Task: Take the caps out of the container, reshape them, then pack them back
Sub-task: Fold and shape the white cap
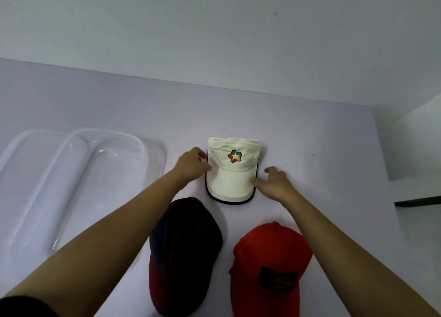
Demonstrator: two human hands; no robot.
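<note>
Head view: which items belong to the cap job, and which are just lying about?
Job: white cap, touched by left hand and right hand; dark cap; red cap; clear container.
Lying about: dark ledge at far right; the table only carries things.

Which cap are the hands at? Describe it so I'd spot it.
On the lilac table, right of the clear container, lie three caps. Farthest away, between left hand and right hand, is the white cap: it alone bears a multicoloured logo, unlike the dark cap and red cap.
</note>
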